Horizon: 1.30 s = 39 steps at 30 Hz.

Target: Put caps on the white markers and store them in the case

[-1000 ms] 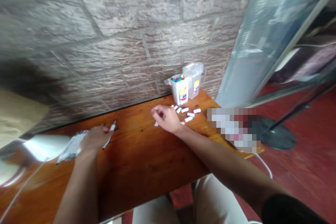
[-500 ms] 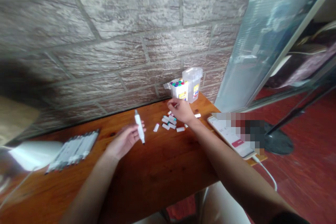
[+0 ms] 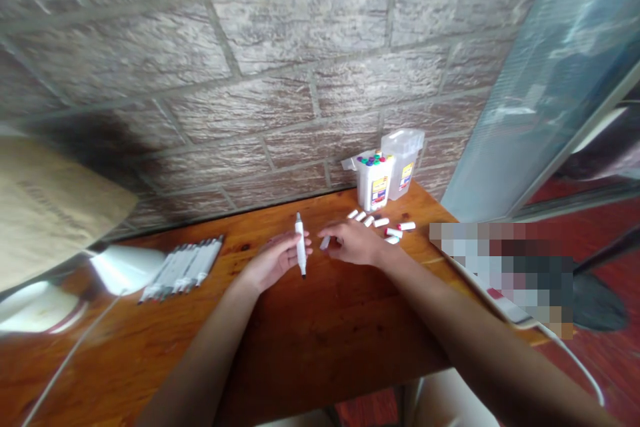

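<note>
My left hand (image 3: 277, 260) is closed round the middle of a white marker (image 3: 301, 250). The marker stands nearly upright above the table, its caps off and a dark tip at the lower end. Just to its right, my right hand (image 3: 356, 242) pinches a small white marker cap (image 3: 325, 242) between thumb and fingertips. Behind and beside that hand lie several loose caps (image 3: 381, 222) with coloured ends; others may be hidden under it. Marker and pinched cap are a short way apart.
A clear box of markers (image 3: 374, 190) with its lid (image 3: 404, 163) stands by the brick wall. Several markers (image 3: 183, 269) lie in a row at left, beside a white lamp-like object (image 3: 127, 269). A phone (image 3: 515, 307), partly blurred, with a cable sits at the right edge.
My right hand has moved left and nearer from the cap pile to the single cap, now between its fingers. My left hand still holds the marker. The view has shifted left.
</note>
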{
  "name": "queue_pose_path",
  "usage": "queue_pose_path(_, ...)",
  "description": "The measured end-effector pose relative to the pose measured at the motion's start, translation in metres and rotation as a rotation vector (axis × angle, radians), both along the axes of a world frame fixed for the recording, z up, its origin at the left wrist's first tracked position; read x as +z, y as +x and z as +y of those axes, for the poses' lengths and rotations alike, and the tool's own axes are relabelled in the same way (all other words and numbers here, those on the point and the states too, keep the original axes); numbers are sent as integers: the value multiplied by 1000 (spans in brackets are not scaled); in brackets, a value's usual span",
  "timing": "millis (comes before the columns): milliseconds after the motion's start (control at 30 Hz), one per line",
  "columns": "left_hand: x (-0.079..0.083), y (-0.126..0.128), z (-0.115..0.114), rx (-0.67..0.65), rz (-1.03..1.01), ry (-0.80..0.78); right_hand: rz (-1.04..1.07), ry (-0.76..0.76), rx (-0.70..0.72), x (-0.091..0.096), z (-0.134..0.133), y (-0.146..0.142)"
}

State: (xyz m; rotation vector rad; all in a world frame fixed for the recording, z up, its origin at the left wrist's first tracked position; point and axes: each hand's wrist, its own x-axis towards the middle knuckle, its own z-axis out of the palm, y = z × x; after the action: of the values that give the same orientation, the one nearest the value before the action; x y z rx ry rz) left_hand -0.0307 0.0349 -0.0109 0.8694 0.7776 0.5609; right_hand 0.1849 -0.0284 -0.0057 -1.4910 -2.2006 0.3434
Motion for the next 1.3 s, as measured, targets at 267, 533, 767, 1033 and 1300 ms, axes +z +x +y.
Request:
queue_pose_path(267, -1, 0, 0, -104, 30, 48, -70, -42, -78, -3, 1, 1)
queue_pose_path(533, 2, -4, 0, -248, 42, 91, 342, 124, -258, -1, 3, -10)
queue_pose_path(767, 0, -5, 3, -272, 43, 96, 382, 94, -279, -4, 2, -11)
queue_pose_path(1033, -3, -3, 1, -267, -13, 98, 203, 8, -239, -3, -2, -15)
queue_pose_path(1300, -8, -4, 2, -247, -10, 100, 208, -14, -235, -8, 0, -16)
